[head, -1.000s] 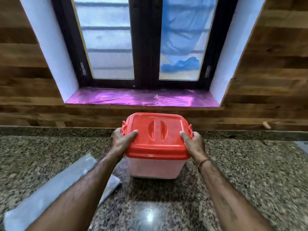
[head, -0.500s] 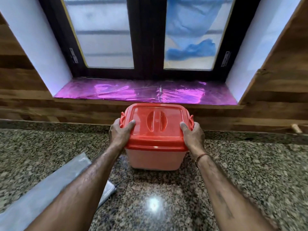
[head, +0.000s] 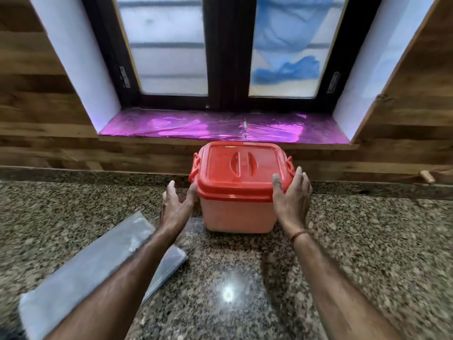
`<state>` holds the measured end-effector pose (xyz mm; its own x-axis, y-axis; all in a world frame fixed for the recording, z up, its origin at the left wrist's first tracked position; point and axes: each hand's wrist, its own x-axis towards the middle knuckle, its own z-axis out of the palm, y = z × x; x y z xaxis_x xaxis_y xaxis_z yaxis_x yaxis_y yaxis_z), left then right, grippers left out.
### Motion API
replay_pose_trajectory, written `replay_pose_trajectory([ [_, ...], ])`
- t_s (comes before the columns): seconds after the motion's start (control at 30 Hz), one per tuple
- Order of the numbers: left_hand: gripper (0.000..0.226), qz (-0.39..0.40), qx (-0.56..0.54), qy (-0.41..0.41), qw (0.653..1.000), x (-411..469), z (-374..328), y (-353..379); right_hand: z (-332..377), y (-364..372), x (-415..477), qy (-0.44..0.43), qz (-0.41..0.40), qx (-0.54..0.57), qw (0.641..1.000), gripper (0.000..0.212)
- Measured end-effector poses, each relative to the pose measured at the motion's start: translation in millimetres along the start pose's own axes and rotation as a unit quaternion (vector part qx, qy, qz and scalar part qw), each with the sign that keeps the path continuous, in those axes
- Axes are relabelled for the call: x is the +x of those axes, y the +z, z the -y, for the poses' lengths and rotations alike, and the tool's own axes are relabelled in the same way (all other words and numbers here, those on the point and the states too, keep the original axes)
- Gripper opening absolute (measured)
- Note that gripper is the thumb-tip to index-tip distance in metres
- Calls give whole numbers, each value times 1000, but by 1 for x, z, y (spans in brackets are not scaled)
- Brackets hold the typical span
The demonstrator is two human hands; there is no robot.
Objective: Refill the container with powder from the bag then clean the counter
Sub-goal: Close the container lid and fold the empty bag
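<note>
A translucent container (head: 236, 217) with a closed red lid (head: 239, 168) stands on the granite counter (head: 367, 253) close to the back wall. My left hand (head: 175, 207) hovers just left of it, fingers spread, with only the thumb tip near the lid's corner. My right hand (head: 291, 200) is open against the container's right side, fingers by the lid's clip. A flat, empty-looking grey plastic bag (head: 85, 273) lies on the counter at the lower left, partly under my left forearm.
A wooden wall panel runs behind the counter, with a window sill covered in shiny purple foil (head: 220, 127) above the container. A small wooden peg (head: 426, 176) sticks out of the wall at the right.
The container has been pushed further back toward the wall. Both hands have loosened from the lid; the left has come off and the right rests open at its side.
</note>
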<state>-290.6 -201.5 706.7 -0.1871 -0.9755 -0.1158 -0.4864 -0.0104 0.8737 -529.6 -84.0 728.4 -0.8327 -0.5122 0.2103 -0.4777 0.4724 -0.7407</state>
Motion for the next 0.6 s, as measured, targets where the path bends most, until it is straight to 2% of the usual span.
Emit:
replay_pose_trajectory([
  [0.07,94,-12,45,1,999,-14,25,-25,15,9,-44,-74,-45,-25,996,82],
  [0.13,93,-17,89,-3,996,-24,56,-55,35,22,-92,-149,-50,-41,987,77],
  [0.2,92,-16,126,-9,992,-31,89,-83,53,38,-137,-208,-29,-37,977,75],
  [0.27,92,-10,166,-39,985,-35,128,-118,68,69,-185,-218,39,-32,975,70],
  [0.37,98,12,226,-87,970,-40,182,-167,72,115,-254,-120,220,-31,968,61],
  [0.43,101,27,255,-98,962,-39,216,-199,73,141,-297,-29,300,-35,953,59],
  [0.5,104,35,278,-93,955,-35,243,-225,70,161,-330,64,340,-45,937,62],
  [0.6,114,81,304,-89,945,-19,269,-253,63,189,-363,179,332,-37,925,61],
])
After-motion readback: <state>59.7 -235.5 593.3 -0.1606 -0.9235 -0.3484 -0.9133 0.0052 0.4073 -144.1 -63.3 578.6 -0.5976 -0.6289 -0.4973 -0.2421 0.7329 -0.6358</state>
